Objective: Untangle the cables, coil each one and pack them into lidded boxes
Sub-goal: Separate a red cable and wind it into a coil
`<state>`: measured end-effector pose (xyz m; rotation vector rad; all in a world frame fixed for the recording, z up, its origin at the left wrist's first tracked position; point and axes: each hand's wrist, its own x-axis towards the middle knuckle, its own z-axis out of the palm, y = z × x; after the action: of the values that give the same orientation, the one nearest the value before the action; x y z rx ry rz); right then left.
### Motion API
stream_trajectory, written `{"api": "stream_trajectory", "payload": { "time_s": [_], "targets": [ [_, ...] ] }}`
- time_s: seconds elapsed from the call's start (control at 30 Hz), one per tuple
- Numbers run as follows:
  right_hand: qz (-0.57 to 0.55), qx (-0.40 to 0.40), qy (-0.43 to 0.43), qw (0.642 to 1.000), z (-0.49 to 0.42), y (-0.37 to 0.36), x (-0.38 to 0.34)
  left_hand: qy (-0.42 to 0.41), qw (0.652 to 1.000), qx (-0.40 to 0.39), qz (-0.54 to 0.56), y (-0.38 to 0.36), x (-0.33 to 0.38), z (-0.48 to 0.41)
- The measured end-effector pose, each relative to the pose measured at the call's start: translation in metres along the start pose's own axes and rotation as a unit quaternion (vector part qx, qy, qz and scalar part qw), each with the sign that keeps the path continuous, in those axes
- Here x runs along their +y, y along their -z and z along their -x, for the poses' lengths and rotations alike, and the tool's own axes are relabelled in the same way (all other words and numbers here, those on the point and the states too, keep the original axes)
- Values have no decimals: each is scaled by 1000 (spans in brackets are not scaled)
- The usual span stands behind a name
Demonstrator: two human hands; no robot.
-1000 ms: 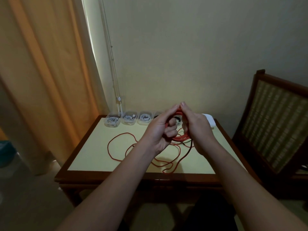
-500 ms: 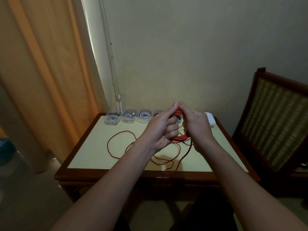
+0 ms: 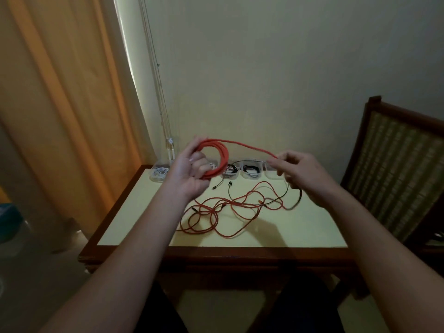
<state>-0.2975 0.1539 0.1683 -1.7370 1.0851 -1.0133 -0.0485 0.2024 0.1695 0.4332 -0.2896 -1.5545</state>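
My left hand grips the red cable coil; my right hand pinches its limp, springy free strand.

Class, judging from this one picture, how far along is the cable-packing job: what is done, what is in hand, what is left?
Done: clear boxes along the table's back edge already hold coiled cables; lids can't be made out. In hand: the left hand holds a red coil while the right hand feeds its free strand. Left: a red and black tangle lies loose on the table, uncoiled and unboxed.
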Motion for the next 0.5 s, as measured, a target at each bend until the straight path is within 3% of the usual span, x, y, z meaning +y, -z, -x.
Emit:
{"api": "stream_trajectory", "payload": {
  "time_s": [0.2, 0.3, 0.43, 0.5],
  "targets": [
    [-19, 41, -13, 999, -5, 23, 27, -32, 997, 42, 47, 8, 35, -4],
    [81, 43, 3, 996, -5, 23, 36, -64, 994, 65, 63, 8, 35, -7],
    [284, 34, 104, 953, -5, 7, 39, -142, 980, 116, -81, 4, 20, -19],
    [347, 4, 155, 925, -4, -6, 34, -204, 945, 139, -215, 0, 8, -20]
  ]
}}
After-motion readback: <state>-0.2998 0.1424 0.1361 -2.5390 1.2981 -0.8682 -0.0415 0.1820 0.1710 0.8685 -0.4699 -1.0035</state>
